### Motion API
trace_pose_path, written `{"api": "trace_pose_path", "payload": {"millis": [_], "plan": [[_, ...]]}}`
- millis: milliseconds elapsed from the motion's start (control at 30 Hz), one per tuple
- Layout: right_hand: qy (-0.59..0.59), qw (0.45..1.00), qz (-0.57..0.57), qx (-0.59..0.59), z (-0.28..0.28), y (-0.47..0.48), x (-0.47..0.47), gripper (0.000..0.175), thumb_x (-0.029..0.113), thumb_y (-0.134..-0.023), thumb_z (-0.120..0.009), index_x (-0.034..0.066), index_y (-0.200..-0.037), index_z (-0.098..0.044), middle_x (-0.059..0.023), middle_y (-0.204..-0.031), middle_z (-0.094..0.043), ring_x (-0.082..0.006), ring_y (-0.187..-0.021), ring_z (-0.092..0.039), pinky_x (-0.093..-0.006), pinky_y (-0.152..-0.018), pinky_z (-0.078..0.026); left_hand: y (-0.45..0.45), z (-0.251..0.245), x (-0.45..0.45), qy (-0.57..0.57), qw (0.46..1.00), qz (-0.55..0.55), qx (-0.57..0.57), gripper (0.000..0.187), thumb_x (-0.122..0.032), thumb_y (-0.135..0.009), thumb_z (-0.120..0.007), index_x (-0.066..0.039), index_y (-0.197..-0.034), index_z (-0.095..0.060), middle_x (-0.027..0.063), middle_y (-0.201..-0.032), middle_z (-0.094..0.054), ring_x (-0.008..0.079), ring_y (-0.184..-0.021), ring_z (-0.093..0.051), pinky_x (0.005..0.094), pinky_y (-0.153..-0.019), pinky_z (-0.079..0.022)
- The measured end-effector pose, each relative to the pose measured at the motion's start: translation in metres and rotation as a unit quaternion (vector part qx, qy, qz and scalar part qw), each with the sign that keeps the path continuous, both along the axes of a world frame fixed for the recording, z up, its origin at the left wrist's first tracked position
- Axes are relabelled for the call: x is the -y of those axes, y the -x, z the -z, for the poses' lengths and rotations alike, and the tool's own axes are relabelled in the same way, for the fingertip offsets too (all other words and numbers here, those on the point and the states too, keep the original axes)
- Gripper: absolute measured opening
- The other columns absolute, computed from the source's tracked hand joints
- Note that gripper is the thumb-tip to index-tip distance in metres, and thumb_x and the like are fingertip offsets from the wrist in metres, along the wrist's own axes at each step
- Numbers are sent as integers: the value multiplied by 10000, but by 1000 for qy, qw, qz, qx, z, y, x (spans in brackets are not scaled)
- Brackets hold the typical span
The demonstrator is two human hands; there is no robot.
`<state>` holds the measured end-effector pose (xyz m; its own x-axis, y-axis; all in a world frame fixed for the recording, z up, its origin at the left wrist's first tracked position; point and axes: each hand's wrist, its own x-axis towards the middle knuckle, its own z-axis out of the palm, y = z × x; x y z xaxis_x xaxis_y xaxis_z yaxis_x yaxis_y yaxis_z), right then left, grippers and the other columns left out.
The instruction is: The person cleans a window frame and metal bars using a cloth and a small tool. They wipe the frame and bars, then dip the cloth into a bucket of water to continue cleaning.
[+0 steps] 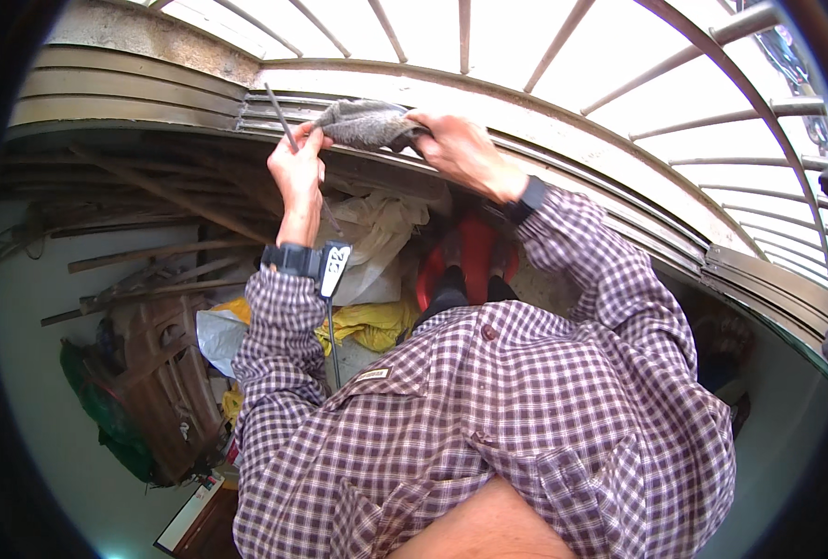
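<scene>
A crumpled grey cloth (368,124) is stretched between my two hands, over the metal tracks of a sliding window frame (274,112). My left hand (299,171) pinches its left end between thumb and fingers. A thin dark rod (276,108) also runs through that hand, tilted, its upper end rising past the window frame and its lower end hanging below the wrist. The cloth's right end is bunched in my right hand (459,150). Part of the cloth there is hidden by the fingers.
My feet are on a red plastic stool (475,244). Metal security bars (464,35) curve outside the window. Down to the left lie wooden poles (155,189), pale plastic sheeting (379,223), yellow sacks (368,325), brown wooden furniture (152,377) and a green bag (100,405).
</scene>
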<state>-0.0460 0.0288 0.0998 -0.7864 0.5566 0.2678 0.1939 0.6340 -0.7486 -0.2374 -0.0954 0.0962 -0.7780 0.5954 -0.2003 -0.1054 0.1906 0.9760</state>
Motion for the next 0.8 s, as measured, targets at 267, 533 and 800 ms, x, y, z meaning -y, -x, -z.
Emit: {"api": "trace_pose_path", "payload": {"millis": [267,533,800], "plan": [[-276,959,33,58,-2,26,12,184,58,-763,-503,1,-936,-531,-149,-782,-538,-257,-718,-567,-355,-584,-449,9,57,-18,3,966,20,-257,203,-59,-775,-677,-23,-975,-661,-14,-733,-600,16,-480,-399,183,-409,-308],[-215,974,-36,58,70,83,5,489,395,-742,-649,-4,-1008,-551,-151,-977,-551,-289,-945,-531,-409,-824,-413,9,41,3,21,998,-41,-36,248,-67,-832,-632,51,-1043,-577,145,-882,-672,31,-346,-361,180,-319,-242],[-239,959,41,146,56,-12,2,522,452,-788,-586,-1,-1045,-549,-136,-1018,-545,-255,-971,-504,-383,-804,-385,12,30,49,101,995,-25,-13,193,-103,-860,-606,12,-1016,-606,120,-846,-670,26,-348,-357,180,-324,-251]]}}
